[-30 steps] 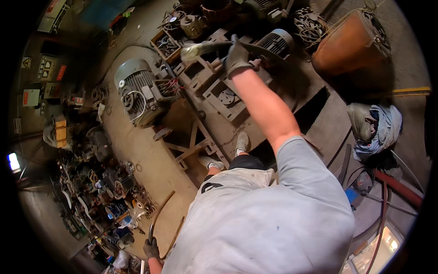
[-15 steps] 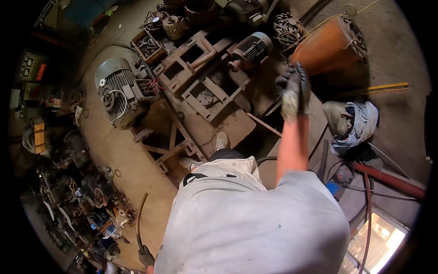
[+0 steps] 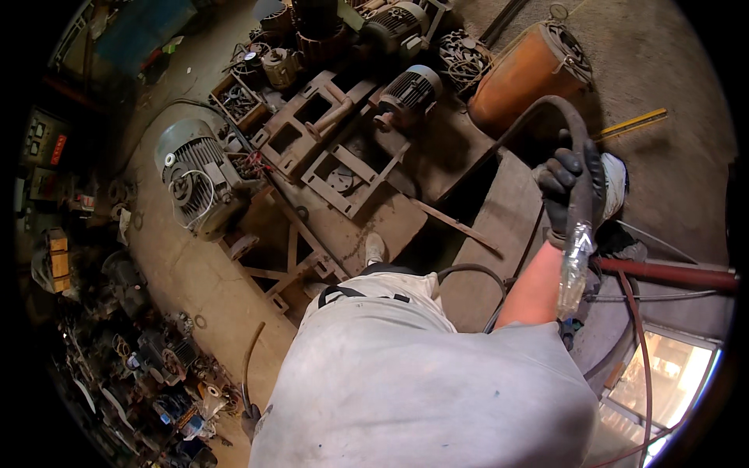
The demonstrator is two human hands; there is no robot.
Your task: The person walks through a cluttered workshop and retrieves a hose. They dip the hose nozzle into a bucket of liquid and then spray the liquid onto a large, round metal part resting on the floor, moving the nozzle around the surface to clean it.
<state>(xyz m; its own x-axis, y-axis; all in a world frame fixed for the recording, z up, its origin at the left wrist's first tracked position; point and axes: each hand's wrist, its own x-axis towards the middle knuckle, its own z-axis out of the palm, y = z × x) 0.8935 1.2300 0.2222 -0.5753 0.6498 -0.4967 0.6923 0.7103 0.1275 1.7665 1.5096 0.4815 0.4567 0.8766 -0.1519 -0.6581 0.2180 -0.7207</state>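
My right hand (image 3: 560,181), in a dark glove, is closed around a thick dark hose (image 3: 538,108) out to my right. From the hand the hose arches up and away to the far left. Its near end is wrapped in shiny clear or silvery tape (image 3: 574,269) and hangs beside my forearm. Low at the left, by my side, my gloved left hand (image 3: 250,421) is closed on a thinner, bent brownish hose (image 3: 248,363). That hose's free end points up. My shirt partly hides the left hand.
A rusty steel frame (image 3: 347,175) lies ahead of my feet. A large grey motor (image 3: 204,175) stands left of it, a smaller motor (image 3: 412,90) beyond. An orange drum (image 3: 519,74) lies far right, near a red pipe (image 3: 671,273). Cluttered parts (image 3: 148,343) line the left.
My right hand has moved right and nearer, and the arched hose now shows clearly in its grip, taped end downward. The left hand stays low with its hose, partly behind my shirt.
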